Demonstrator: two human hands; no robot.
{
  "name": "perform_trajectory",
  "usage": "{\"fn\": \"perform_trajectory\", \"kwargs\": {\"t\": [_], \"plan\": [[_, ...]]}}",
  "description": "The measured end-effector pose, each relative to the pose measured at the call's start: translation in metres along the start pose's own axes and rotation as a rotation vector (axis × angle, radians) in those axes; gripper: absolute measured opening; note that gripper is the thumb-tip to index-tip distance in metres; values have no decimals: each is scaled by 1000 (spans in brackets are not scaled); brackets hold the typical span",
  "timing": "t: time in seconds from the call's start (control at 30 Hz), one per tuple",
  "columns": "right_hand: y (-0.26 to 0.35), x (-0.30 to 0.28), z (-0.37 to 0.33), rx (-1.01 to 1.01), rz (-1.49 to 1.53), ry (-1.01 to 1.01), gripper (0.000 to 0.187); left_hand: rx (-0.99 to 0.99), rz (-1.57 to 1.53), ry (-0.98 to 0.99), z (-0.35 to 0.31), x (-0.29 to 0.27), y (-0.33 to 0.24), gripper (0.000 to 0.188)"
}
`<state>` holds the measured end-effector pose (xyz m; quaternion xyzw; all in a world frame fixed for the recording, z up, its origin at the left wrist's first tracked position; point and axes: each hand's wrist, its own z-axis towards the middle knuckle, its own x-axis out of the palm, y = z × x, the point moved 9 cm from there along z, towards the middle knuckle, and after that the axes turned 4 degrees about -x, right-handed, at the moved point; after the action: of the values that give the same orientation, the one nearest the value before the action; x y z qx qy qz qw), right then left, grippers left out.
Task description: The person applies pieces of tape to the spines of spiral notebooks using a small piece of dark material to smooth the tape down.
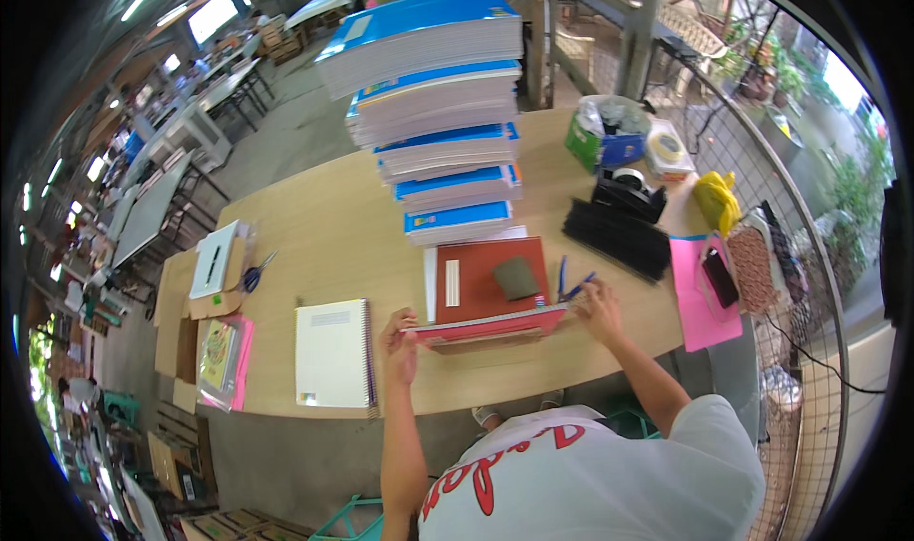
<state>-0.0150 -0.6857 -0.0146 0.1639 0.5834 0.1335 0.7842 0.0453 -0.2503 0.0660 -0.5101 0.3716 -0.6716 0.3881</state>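
Note:
My left hand (398,336) grips the left end of a red spiral-bound book (490,328), which is tilted up on its edge near the table's front, binding edge uppermost. At its right end, my right hand (600,310) is closed with its fingers on one handle of blue-handled pliers (575,288). Behind the book lies a reddish-brown board (476,255). On the board are a dark grey-green block (515,278) and a pale strip (452,284). A white spiral-bound book (333,350) lies flat to the left.
Tall stacks of blue-covered books (447,150) stand behind the board. To the right are a black tape dispenser (628,193), a long black object (617,239), a green-blue box (606,136) and a phone (721,277) on pink sheets. Scissors (255,274) lie at left.

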Motion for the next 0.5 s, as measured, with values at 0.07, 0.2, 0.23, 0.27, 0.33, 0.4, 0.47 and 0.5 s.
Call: {"fn": "perform_trajectory", "kwargs": {"t": [0.07, 0.2, 0.23, 0.27, 0.33, 0.4, 0.47, 0.5], "plan": [[-1, -1, -6, 38, -28, -11, 69, -65, -70, 9, -3, 22, -9, 26], [34, -1, 35, -203, -190, 233, 81, -3, -37, -37, -8, 3, -12, 28], [29, -4, 50, -206, -190, 236, 81, 31, -10, -30, -10, -3, -10, 28], [23, 5, 61, -317, -293, 334, 82, 25, -10, -35, -8, 1, -9, 28], [11, 17, 62, -504, -395, 420, 78, -74, -56, 16, -2, 19, -8, 26], [1, 16, 56, -503, -285, 354, 66, -65, -20, 13, 0, 15, -11, 25], [-15, 5, 47, -194, -120, 335, 48, -57, 3, 17, 2, 12, -11, 24], [-8, 5, 51, -210, -119, 334, 48, -60, -14, 21, 4, 15, -9, 23]]}}
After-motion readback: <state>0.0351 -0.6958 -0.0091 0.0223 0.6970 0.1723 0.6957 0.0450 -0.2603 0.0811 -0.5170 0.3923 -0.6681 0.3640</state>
